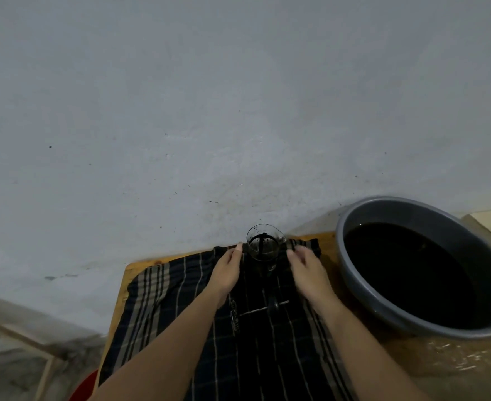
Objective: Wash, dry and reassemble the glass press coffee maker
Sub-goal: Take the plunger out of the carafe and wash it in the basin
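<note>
The glass press beaker stands upright at the far edge of a dark striped cloth, with dark specks on its wall. My left hand lies just left of it, fingertips at the cloth's far edge. My right hand hovers just right of it, fingers slightly curled and apart. Neither hand holds the beaker. The plunger rod with its black knob lies on the cloth between my forearms, beside a coiled filter part.
A grey basin full of dark water sits on the right of the wooden table. A pale wall rises directly behind the table. The wood at the near right looks wet. Something red shows at lower left.
</note>
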The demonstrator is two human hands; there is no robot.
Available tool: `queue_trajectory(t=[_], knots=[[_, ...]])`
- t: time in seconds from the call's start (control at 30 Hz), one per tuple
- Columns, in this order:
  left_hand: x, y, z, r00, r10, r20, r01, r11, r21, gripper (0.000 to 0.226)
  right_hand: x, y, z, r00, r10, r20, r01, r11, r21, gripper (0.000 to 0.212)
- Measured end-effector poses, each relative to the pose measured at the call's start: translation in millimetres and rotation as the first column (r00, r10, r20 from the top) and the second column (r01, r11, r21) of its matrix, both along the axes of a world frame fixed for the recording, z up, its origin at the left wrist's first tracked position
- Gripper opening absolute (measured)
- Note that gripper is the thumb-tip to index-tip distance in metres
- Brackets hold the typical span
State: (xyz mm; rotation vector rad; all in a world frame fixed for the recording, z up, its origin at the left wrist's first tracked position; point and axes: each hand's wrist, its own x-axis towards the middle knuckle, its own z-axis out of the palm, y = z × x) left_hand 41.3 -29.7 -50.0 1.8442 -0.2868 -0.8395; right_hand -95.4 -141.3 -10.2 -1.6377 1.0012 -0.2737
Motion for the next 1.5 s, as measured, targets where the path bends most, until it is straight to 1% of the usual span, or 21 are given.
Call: queue_trajectory(t=[0.07, 0.17, 0.2, 0.27, 0.37, 0.47, 0.5, 0.53, 0.57, 0.63, 0.67, 0.7, 0.83, 0.97, 1.03, 1.13, 1.23, 1.3, 1.37, 1.4, 1.5], knots=[[-2.1, -0.4, -3.7, 0.999, 0.001, 0.033, -0.001, 1.0, 0.002, 0.056, 17.6, -5.2, 0.9, 0.998, 0.023, 0.052, -0.028, 0.995, 0.096, 0.061], [-8.8, -1.2, -1.7, 0.978, 0.012, 0.21, -0.021, 0.999, 0.04, 0.05, 30.6, -1.1, -3.6, 0.995, 0.086, 0.055, -0.091, 0.991, 0.1, 0.065], [-11.0, -1.8, 1.0, 0.965, 0.02, 0.262, -0.031, 0.999, 0.038, 0.047, 31.3, -0.6, -5.7, 0.995, 0.065, 0.076, -0.073, 0.992, 0.105, 0.064], [-15.6, -3.2, 13.7, 0.939, 0.045, 0.341, -0.05, 0.999, 0.006, 0.043, 27.0, 0.3, -3.9, 0.987, 0.011, 0.16, -0.041, 0.981, 0.188, 0.061], [-16.7, -7.1, 42.6, 0.883, 0.046, 0.467, -0.025, 0.998, -0.052, 0.042, 13.4, 1.1, 7.6, 0.963, -0.049, 0.265, -0.029, 0.96, 0.28, 0.07], [-17.1, -10.7, 71.4, 0.827, 0.028, 0.562, 0.038, 0.994, -0.105, 0.051, -4.7, -0.7, 27.8, 0.926, -0.063, 0.371, -0.044, 0.961, 0.271, 0.084], [-19.5, -12.2, 81.9, 0.817, 0.018, 0.576, 0.064, 0.991, -0.121, 0.052, -12.3, -2.7, 37.1, 0.913, -0.046, 0.406, -0.053, 0.972, 0.229, 0.083], [-22.0, -14.1, 90.5, 0.815, 0.009, 0.58, 0.091, 0.986, -0.143, 0.054, -19.5, -4.3, 46.0, 0.902, -0.013, 0.431, -0.067, 0.983, 0.17, 0.074], [-25.3, -16.4, 99.5, 0.823, 0.003, 0.568, 0.111, 0.98, -0.165, 0.055, -25.7, -5.4, 55.8, 0.897, 0.022, 0.442, -0.067, 0.994, 0.087, 0.059], [-35.1, -23.1, 118.5, 0.838, -0.024, 0.545, 0.154, 0.969, -0.195, 0.057, -40.2, -9.3, 72.0, 0.907, 0.036, 0.419, 0.003, 0.996, -0.092, 0.026], [-39.1, -27.7, 124.3, 0.846, -0.041, 0.532, 0.175, 0.963, -0.205, 0.056, -47.4, -11.3, 79.4, 0.915, 0.018, 0.402, 0.041, 0.99, -0.139, 0.014], [-45.8, -31.7, 131.3, 0.862, -0.064, 0.503, 0.198, 0.956, -0.218, 0.054, -57.6, -13.4, 86.9, 0.914, -0.003, 0.406, 0.072, 0.985, -0.155, 0.008], [-75.9, -44.7, 146.3, 0.947, -0.211, 0.241, 0.277, 0.917, -0.287, 0.046, -99.5, -26.0, 107.6, 0.882, -0.108, 0.459, 0.171, 0.981, -0.097, 0.006], [-116.4, -56.1, 138.1, 0.946, -0.316, -0.071, 0.282, 0.91, -0.303, 0.046, -137.8, -49.2, 107.3, 0.81, -0.313, 0.497, 0.296, 0.948, 0.115, 0.017], [-136.4, -68.7, 132.6, 0.929, -0.322, -0.181, 0.254, 0.913, -0.319, 0.044, -151.4, -64.1, 99.4, 0.813, -0.35, 0.465, 0.304, 0.937, 0.174, 0.025], [-156.3, -97.4, 120.5, 0.952, -0.22, -0.215, 0.158, 0.949, -0.272, 0.042, -169.6, -87.2, 82.5, 0.898, -0.318, 0.305, 0.286, 0.947, 0.145, 0.038], [-171.2, -137.2, 104.1, 0.964, -0.164, -0.21, 0.124, 0.974, -0.191, 0.057, -189.4, -122.0, 63.9, 0.953, -0.274, 0.132, 0.278, 0.961, -0.012, 0.045], [-177.1, -163.6, 90.8, 0.965, -0.182, -0.187, 0.161, 0.979, -0.121, 0.065, -198.9, -146.4, 52.6, 0.956, -0.27, 0.111, 0.278, 0.959, -0.061, 0.042], [-182.4, -185.4, 79.8, 0.965, -0.17, -0.198, 0.157, 0.985, -0.077, 0.06, -203.9, -168.9, 41.2, 0.968, -0.234, 0.091, 0.241, 0.968, -0.073, 0.037], [-182.3, -195.6, 71.3, 0.962, -0.153, -0.226, 0.144, 0.988, -0.059, 0.06, -203.7, -178.4, 33.9, 0.976, -0.206, 0.075, 0.212, 0.975, -0.07, 0.037], [-178.4, -220.1, 44.6, 0.938, -0.074, -0.338, 0.074, 0.997, -0.012, 0.078, -198.7, -203.1, 8.8, 0.986, -0.167, 0.01, 0.167, 0.986, -0.018, 0.038]])
